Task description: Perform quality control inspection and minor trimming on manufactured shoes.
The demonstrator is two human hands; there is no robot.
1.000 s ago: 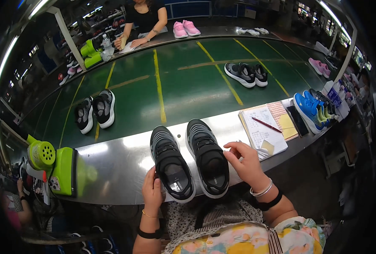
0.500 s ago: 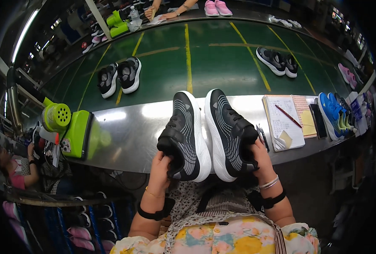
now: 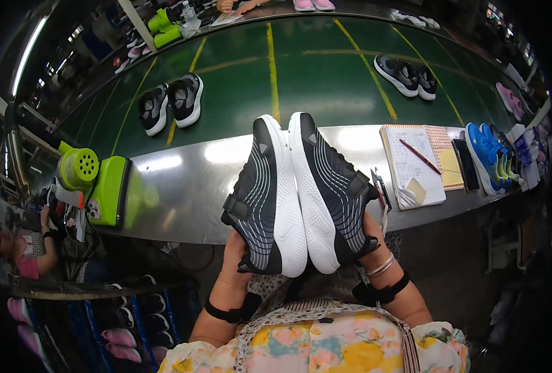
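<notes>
Writing on notebook: lines of handwriting are seen on the open page of the notebook point(image 3: 406, 171), too small to be made out; a red-brown pen point(image 3: 420, 155) is laid across it.
Markings on shoes: pale curved stripes and a small grey patch near the toe are shown on the left shoe point(image 3: 257, 202) and the right shoe point(image 3: 328, 186); no lettering can be read on them.
Package at right: print on the purple-and-white box point(image 3: 527, 148) is too blurred to be read.
Left hand point(image 3: 233, 250): closed around the heel end of the left shoe; the fingers are mostly hidden, so their exact bend cannot be told.
Right hand point(image 3: 373, 239): closed around the heel end of the right shoe; its fingers are likewise largely covered.
Black pair: held up over the near edge of the metal bench point(image 3: 186, 214), toes pointing away, each tipped outward so that the white soles are turned toward each other at the middle.
Bench right: a dark phone point(image 3: 466, 165) and blue shoes point(image 3: 482, 155) are set beyond the notebook.
Bench left: a lime-green device point(image 3: 105, 193) is placed.
Green belt point(image 3: 238, 93): two more dark pairs are carried, the left pair point(image 3: 171, 104) and the right pair point(image 3: 406, 78), well apart.
</notes>
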